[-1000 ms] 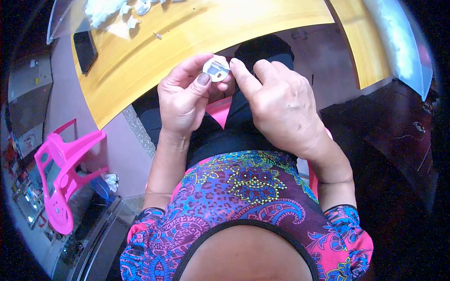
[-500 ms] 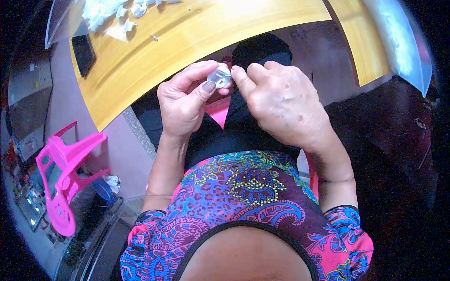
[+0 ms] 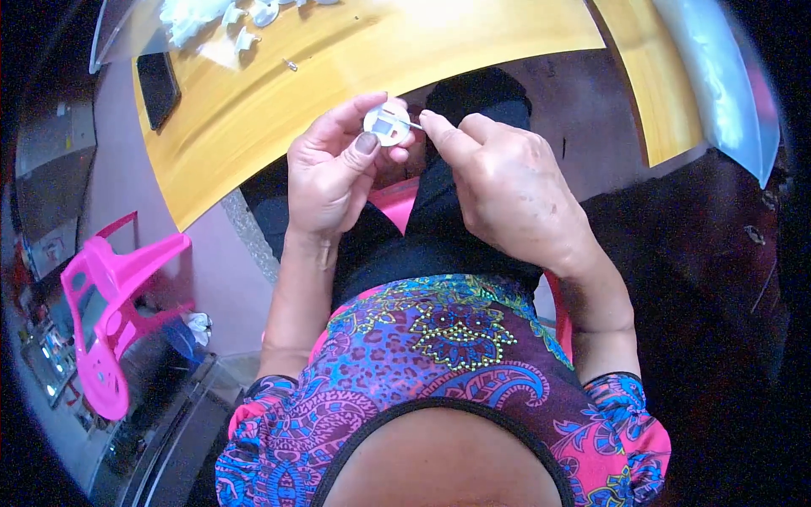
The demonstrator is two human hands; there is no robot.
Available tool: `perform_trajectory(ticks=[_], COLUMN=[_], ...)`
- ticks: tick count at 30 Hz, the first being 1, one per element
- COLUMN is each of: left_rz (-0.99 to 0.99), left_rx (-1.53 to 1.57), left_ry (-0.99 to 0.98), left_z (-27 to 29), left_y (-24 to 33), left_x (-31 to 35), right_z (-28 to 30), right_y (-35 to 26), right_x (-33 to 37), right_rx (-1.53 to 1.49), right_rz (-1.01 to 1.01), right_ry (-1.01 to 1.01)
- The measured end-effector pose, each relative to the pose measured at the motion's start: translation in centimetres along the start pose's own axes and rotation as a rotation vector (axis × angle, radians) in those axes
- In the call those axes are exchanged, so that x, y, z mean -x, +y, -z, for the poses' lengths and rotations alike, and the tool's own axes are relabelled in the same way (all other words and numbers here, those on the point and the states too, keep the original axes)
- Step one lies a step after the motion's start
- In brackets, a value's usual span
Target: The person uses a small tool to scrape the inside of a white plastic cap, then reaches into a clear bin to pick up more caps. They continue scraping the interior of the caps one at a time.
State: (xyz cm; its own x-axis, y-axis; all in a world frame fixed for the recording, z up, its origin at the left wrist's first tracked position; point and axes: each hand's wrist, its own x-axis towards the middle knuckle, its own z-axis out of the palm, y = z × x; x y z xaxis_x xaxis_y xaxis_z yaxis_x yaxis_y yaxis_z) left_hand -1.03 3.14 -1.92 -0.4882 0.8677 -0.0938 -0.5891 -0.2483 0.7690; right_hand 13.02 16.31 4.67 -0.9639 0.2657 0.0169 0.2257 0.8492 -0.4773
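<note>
My left hand (image 3: 334,169) pinches a small round white plastic part (image 3: 384,125) between thumb and fingers, held up just in front of the yellow table's (image 3: 279,93) near edge. My right hand (image 3: 507,186) is closed on a thin metal pin (image 3: 407,123) whose tip touches the white part from the right. Both hands are above my lap, over dark trousers and a pink seat.
Several more white plastic parts (image 3: 211,17) lie on the far left of the table, beside a dark phone (image 3: 158,87). A clear plastic bag (image 3: 726,84) lies at the table's right end. A pink plastic chair (image 3: 110,313) stands on my left.
Both hands have risen slightly toward the table edge. The white part is turned more face-on, and the right fingers now hold the thin pin against it.
</note>
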Motion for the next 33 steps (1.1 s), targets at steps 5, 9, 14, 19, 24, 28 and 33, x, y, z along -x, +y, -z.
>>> perform_trajectory(ticks=[5, 9, 14, 19, 24, 28, 33], left_rz=[-0.034, -0.055, -0.05, -0.071, -0.126, -0.171, -0.16], left_rx=[-0.024, -0.055, 0.0, 0.031, -0.069, -0.329, -0.216], left_ry=[0.001, 0.016, 0.068, 0.145, 0.212, 0.24, 0.155], left_z=[-0.5, -0.3, -0.8, -1.2, -1.9, -2.3, -1.2], left_y=[0.2, -0.2, -0.3, -0.4, -0.7, -0.9, -0.5], left_x=[-0.1, 0.1, 0.2, 0.5, 0.7, 0.8, 0.4], right_z=[-0.1, -0.5, -0.8, -1.4, -2.1, -2.5, -1.0], right_y=[-0.2, -0.5, -0.9, -1.1, -1.9, -2.3, -1.3], right_x=[-0.1, -0.1, -0.1, -0.1, -0.1, 0.1, -0.2], right_rx=[-0.033, -0.015, 0.032, 0.172, 0.281, 0.387, 0.189], right_rz=[0.014, 0.003, 0.022, 0.071, 0.095, 0.036, 0.045], right_ry=[0.064, 0.055, 0.093, 0.108, 0.142, 0.106, 0.162])
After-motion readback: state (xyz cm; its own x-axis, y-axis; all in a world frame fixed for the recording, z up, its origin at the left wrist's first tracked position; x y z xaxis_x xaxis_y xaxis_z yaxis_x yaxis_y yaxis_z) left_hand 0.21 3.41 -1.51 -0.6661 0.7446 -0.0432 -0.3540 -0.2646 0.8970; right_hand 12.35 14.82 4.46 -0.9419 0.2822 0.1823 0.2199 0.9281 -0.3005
